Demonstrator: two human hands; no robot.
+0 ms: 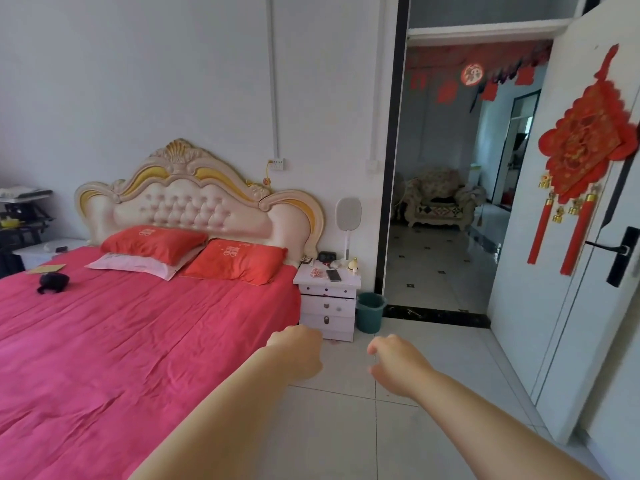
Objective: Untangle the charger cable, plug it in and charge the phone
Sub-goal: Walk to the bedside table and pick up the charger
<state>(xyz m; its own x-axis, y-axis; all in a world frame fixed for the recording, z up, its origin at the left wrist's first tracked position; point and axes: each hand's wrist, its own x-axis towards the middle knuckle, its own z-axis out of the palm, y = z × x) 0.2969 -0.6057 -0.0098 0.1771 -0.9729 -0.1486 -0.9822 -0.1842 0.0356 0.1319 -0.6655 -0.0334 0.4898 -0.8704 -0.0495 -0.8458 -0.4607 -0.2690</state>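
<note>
A dark phone (333, 275) lies on top of the white nightstand (327, 299) beside the bed. Next to it lies a small red-and-white tangle (316, 272) that may be the charger cable. A wall socket (277, 164) sits above the headboard, with a yellow cable (267, 172) plugged in and hanging down. My left hand (298, 351) and my right hand (394, 358) reach forward over the floor, well short of the nightstand. Both hold nothing. The left hand's fingers are curled in; the right hand's fingers are loosely bent and apart.
A bed (138, 341) with a pink sheet and red pillows fills the left. A green bin (370, 311) stands right of the nightstand. An open doorway (440, 265) leads to another room, and a white door (568, 271) stands open at right. The floor is tiled.
</note>
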